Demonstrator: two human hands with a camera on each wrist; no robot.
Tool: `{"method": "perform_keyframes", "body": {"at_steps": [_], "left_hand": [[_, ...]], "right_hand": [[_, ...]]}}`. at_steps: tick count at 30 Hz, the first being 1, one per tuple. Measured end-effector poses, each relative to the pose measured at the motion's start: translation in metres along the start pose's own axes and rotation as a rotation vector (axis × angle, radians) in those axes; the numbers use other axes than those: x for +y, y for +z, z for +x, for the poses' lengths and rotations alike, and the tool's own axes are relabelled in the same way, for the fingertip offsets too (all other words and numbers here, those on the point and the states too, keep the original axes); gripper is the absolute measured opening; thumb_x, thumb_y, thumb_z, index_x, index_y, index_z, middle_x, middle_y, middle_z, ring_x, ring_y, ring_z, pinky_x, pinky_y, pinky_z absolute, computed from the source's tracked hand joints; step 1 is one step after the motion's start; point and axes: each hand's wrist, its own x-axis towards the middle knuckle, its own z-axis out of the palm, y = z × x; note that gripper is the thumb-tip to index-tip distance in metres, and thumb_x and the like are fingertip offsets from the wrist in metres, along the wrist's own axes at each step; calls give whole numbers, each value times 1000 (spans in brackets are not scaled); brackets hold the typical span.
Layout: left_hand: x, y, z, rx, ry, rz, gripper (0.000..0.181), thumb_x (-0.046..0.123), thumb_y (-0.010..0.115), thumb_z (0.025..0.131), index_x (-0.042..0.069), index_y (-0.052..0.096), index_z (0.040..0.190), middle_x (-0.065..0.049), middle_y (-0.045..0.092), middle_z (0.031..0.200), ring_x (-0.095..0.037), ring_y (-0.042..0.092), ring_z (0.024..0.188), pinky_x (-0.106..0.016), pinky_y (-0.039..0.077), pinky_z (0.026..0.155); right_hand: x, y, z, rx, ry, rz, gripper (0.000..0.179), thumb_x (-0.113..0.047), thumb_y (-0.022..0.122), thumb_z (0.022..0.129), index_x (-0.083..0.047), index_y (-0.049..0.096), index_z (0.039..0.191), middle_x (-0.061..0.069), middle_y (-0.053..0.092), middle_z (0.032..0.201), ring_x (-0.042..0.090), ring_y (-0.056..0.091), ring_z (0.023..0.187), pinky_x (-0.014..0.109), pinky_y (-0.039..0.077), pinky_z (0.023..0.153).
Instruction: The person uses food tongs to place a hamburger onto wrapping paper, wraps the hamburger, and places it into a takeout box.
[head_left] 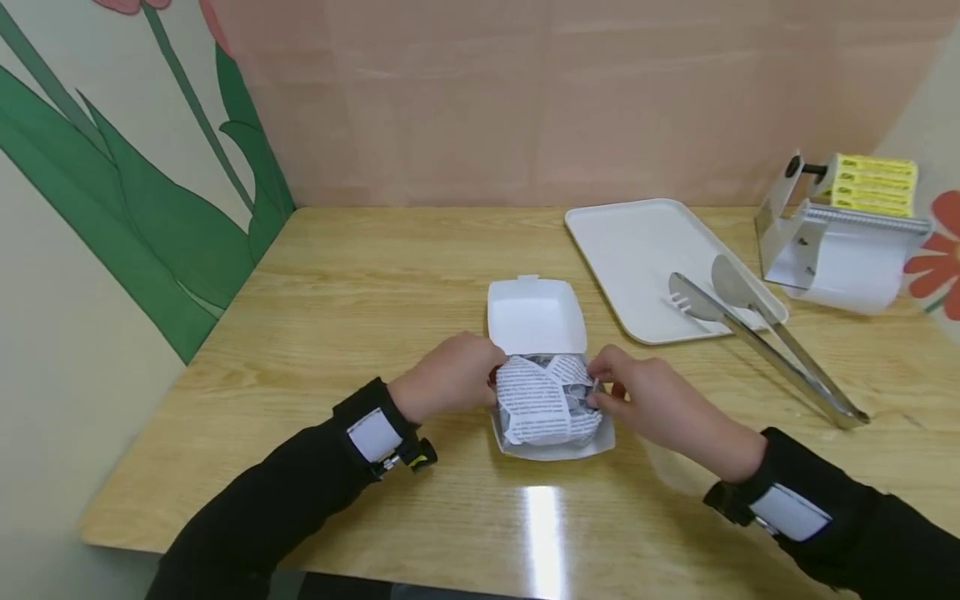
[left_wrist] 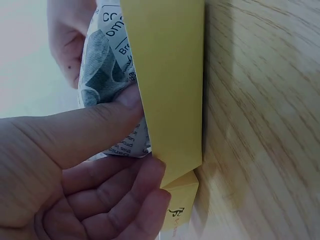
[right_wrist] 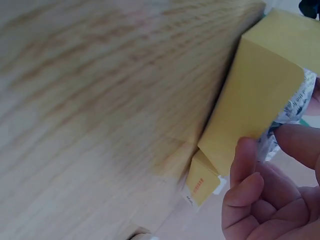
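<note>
A takeaway box [head_left: 555, 452], white inside and yellow outside, stands on the table with its lid [head_left: 536, 315] folded back. In it lies a bundle wrapped in newsprint-patterned paper [head_left: 534, 402]; its contents are hidden. At the box's left wall is my left hand [head_left: 459, 377], the thumb [left_wrist: 85, 127] tucked between paper and wall, the fingertips against the outside. My right hand [head_left: 648, 392] pinches the opposite wall, one digit inside by the paper, other fingers [right_wrist: 245, 162] on the yellow outside [right_wrist: 255, 105].
A white tray [head_left: 630, 258] lies at the back right. Metal tongs [head_left: 795, 367] rest partly on it beside a small white fork [head_left: 678, 302]. Behind them stands a label dispenser [head_left: 817, 242] with a yellow sticker roll [head_left: 873, 185]. Walls border the wooden table [head_left: 360, 300].
</note>
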Motion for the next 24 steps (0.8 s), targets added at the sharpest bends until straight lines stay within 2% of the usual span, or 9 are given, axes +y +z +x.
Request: {"method": "perform_keyframes", "body": {"at_steps": [3,5,6,9,11,12,16,20,24], "left_hand": [[2,2,5,5,30,28,8,10,70,75,14,69,81,6,57,65,-9,46,61,-19,34,54],[4,4,10,9,43,11,8,9,69,75,14,70,81,6,57,65,-9,46,60,-19,34,53],[5,4,12,13,43,0,9,8,69,75,14,70,81,6,58,65,-9,46,60,-19,34,53],[4,6,17,26,29,-28,9,6,68,75,14,71,77,6,56,63,-9,46,58,-19,33,51],[2,6,19,39,16,-28,10,4,68,74,14,70,73,5,55,61,-9,45,57,-19,33,50],[1,6,18,45,9,-21,10,4,68,74,14,71,73,5,55,61,-9,45,57,-19,33,50],[-6,5,14,82,7,84,8,5,69,72,12,73,76,3,57,71,-10,46,66,-20,36,58],[-10,4,12,109,6,169,11,9,70,73,11,74,83,2,58,81,-11,47,73,-21,39,63],[-15,1,12,56,-34,46,19,8,67,77,12,71,95,4,61,83,-11,51,72,-21,42,63]], "right_hand": [[4,0,-3,10,-1,-3,22,-17,69,81,-9,62,100,-1,63,78,8,50,62,21,39,51],[7,0,-6,18,-6,-15,24,-17,69,81,-8,65,103,0,64,80,9,49,61,21,37,50],[9,0,-6,24,-15,-21,25,-16,68,81,-8,67,104,2,66,83,11,52,63,23,40,51],[12,2,-6,42,-55,-48,28,-15,66,83,-4,67,109,12,68,102,23,64,85,30,47,61],[13,4,-4,46,-94,-69,29,-14,64,85,-2,66,111,16,63,114,30,61,100,36,50,70],[12,5,-3,43,-108,-69,29,-14,63,86,-1,65,112,17,61,117,32,61,101,37,50,70],[10,6,4,26,-129,-70,33,-14,61,87,-1,61,118,18,52,122,21,57,84,27,46,63],[11,6,8,31,-88,-17,35,-14,59,88,-5,59,122,18,48,115,15,48,73,21,39,57],[14,4,8,57,-51,95,32,-15,58,89,-6,61,120,16,53,107,15,48,70,22,40,56]]}}
